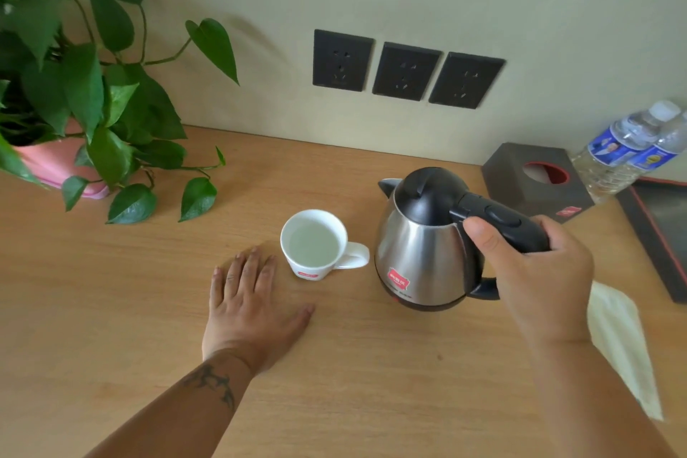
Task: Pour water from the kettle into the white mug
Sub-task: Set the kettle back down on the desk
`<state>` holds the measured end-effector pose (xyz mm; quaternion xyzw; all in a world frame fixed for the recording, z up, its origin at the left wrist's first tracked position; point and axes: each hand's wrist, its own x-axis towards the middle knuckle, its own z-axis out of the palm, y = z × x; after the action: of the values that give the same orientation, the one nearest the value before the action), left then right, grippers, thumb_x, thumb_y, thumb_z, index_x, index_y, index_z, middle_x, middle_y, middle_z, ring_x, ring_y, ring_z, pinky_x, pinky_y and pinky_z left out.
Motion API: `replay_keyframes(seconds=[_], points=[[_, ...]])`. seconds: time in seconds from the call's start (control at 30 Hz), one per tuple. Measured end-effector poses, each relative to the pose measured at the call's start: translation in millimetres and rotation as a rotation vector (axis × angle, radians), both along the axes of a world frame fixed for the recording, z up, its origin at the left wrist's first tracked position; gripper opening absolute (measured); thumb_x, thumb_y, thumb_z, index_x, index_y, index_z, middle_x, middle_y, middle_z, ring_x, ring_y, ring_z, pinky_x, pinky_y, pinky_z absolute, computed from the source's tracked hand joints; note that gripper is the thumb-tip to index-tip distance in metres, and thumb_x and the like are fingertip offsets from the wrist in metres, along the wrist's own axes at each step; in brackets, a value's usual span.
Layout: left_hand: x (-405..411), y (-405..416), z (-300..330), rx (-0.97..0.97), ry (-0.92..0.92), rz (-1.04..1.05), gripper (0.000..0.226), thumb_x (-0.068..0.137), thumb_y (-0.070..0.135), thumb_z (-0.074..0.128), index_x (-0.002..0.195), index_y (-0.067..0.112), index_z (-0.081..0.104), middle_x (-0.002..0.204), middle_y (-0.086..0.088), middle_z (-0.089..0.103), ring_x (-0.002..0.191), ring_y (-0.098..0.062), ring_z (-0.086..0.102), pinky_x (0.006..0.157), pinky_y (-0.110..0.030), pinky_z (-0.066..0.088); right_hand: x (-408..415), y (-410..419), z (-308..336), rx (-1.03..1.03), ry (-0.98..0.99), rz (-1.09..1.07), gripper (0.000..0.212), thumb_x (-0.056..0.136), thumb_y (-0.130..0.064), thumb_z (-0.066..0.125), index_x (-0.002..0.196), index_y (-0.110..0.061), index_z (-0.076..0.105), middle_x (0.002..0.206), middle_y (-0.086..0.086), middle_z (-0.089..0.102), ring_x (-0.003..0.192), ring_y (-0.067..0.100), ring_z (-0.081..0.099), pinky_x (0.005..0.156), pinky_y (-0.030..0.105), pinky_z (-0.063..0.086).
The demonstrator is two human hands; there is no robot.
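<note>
Seemingly the pour is done, since, going left to right, the left hand [252,294] lies flat and spread on the table [111,309], the white mug [316,243] just beside it holds water, and the right hand [535,264] grips the upright kettle [423,245], contents hidden.

Red logos on kettle [420,253] and mug [316,245] — unreadable.
</note>
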<state>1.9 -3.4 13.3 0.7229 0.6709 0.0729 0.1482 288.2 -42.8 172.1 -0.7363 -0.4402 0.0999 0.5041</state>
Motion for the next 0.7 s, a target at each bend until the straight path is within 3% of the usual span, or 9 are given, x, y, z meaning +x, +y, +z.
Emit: replay_keyframes(seconds=[0.17,0.33,0.47,0.7], points=[[1,0,0,0.01,0.003,0.001,0.105,0.074,0.087,0.034,0.156,0.023,0.02,0.168,0.002,0.007,0.153,-0.014,-0.011,0.124,-0.045,-0.008,-7,17,-17,0.049,0.098,-0.159,0.043,0.066,-0.055,0.081,0.068,-0.018,0.059,0.065,-0.005,0.062,0.057,-0.002,0.055,0.051,0.006,0.041],[1,-1,-1,0.021,0.003,0.005,0.104,0.074,0.086,0.035,0.156,0.023,0.019,0.168,0.002,0.009,0.153,-0.015,-0.009,0.124,-0.045,-0.008,-10,41,-31,0.074,0.194,-0.238,0.046,0.07,-0.054,0.08,0.073,-0.012,0.062,0.067,-0.007,0.062,0.058,0.0,0.055,0.055,0.012,0.043],[2,0,-2,0.023,0.007,0.005,0.105,0.073,0.086,0.036,0.156,0.024,0.02,0.168,0.002,0.01,0.153,-0.014,-0.008,0.124,-0.044,-0.008,-9,56,-37,0.103,0.283,-0.265,0.043,0.072,-0.05,0.082,0.075,-0.012,0.062,0.067,-0.008,0.062,0.056,-0.005,0.056,0.052,0.006,0.042],[2,0,-4,0.043,0.005,0.008,0.105,0.073,0.085,0.041,0.154,0.021,0.026,0.167,0.0,0.017,0.153,-0.015,-0.002,0.125,-0.045,-0.005,-1,72,-52,0.077,0.32,-0.236,0.039,0.071,-0.05,0.082,0.073,-0.017,0.062,0.067,-0.009,0.063,0.057,-0.003,0.056,0.057,0.012,0.047]])
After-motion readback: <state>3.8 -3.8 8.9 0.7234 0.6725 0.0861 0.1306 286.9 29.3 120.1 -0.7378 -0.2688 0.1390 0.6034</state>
